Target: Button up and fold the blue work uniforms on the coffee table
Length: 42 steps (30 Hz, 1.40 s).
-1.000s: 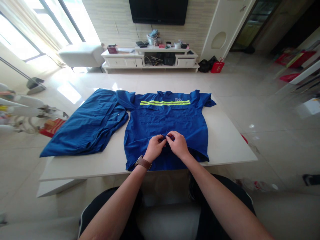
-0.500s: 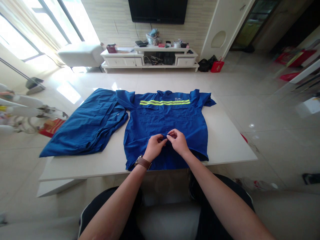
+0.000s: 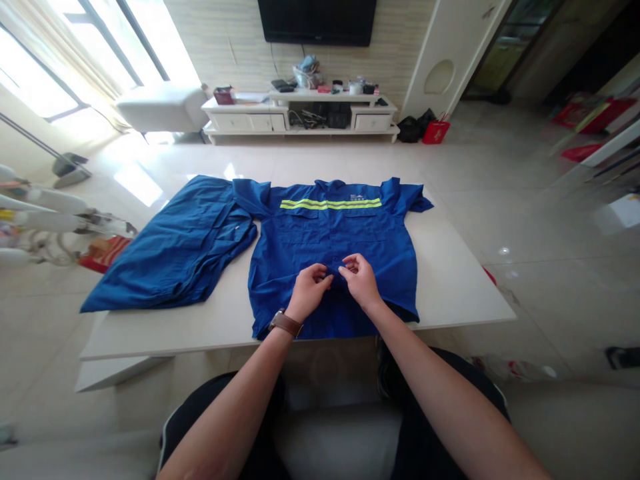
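Note:
A blue work shirt lies front up, collar at the far side, with a yellow-and-grey reflective stripe across its chest. My left hand, with a brown-strapped watch on the wrist, pinches the shirt's front edge low on the button line. Just to the right, my right hand is over the same edge, its thumb and forefinger slightly apart. A small gap separates the two hands. The cloth between them is lifted a little. Any button at the fingertips is too small to make out.
Folded blue garment lies left of the shirt, overhanging the white table. Beyond the floor stand a white TV cabinet and a red bag. A plastic bottle lies on the floor at right.
My right hand has shifted slightly right, away from the left, and its thumb and forefinger have parted. My left hand keeps its pinch on the shirt.

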Tool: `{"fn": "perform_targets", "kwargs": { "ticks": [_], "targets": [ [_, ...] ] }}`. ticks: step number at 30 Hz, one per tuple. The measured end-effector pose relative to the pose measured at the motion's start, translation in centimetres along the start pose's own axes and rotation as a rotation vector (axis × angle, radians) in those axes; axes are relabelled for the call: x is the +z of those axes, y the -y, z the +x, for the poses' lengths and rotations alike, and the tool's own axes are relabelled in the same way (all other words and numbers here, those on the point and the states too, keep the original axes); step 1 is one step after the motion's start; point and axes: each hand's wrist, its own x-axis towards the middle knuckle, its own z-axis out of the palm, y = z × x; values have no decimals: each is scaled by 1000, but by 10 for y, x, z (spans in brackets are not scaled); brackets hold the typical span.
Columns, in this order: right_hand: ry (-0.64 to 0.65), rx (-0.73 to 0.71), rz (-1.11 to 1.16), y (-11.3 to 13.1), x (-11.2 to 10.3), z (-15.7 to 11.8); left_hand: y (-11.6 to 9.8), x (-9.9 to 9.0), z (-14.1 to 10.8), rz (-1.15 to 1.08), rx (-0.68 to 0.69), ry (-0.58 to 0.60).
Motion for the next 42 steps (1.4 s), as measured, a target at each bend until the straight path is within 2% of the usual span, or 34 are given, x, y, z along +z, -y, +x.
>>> {"fn": "perform_targets", "kwargs": {
  "ticks": [5, 8, 10, 12, 14, 16, 18, 21, 26, 30, 32, 34, 36, 39, 40, 42],
  "targets": [
    [-33, 28, 9, 3, -4, 1, -27, -3, -12, 49, -47, 123],
    [-42, 30, -18, 5, -6, 2, -36, -7, -13, 86, -36, 37],
    [-54, 25, -26, 6, -8, 2, -35, -10, -11, 140, 23, -13],
    [-73, 22, -25, 8, -10, 3, -30, -12, -11, 286, 114, -10],
    [-98, 18, -17, 11, -12, 4, -24, -13, -13, 536, 167, 20],
    [-118, 18, -2, 13, -14, 5, -18, -14, -17, 816, 110, 53],
    [-129, 19, 12, 14, -16, 5, -13, -14, -23, 1034, -10, 82],
    [-127, 21, 9, 16, -17, 5, -5, -13, -27, 1172, -75, 90],
    [-127, 33, 25, 17, -18, 5, 9, -9, -23, 1066, 79, 27],
    [-146, 33, 44, 18, -23, 8, 10, -11, -15, 856, 58, -69],
    [-161, 29, 34, 20, -27, 11, 4, -18, -10, 754, 45, -60],
    [-181, 16, 16, 21, -33, 12, -2, -28, -5, 679, 58, 77],
    [-212, -9, 3, 22, -40, 12, -6, -37, -4, 648, 40, 289],
    [-247, -30, 5, 17, -52, 8, -6, -43, -12, 660, -112, 666],
    [-243, -24, 9, 14, -56, 7, -4, -42, -16, 680, -178, 762],
    [-205, -6, 1, 8, -62, 4, 1, -38, -23, 732, -296, 867]
  ]
}}
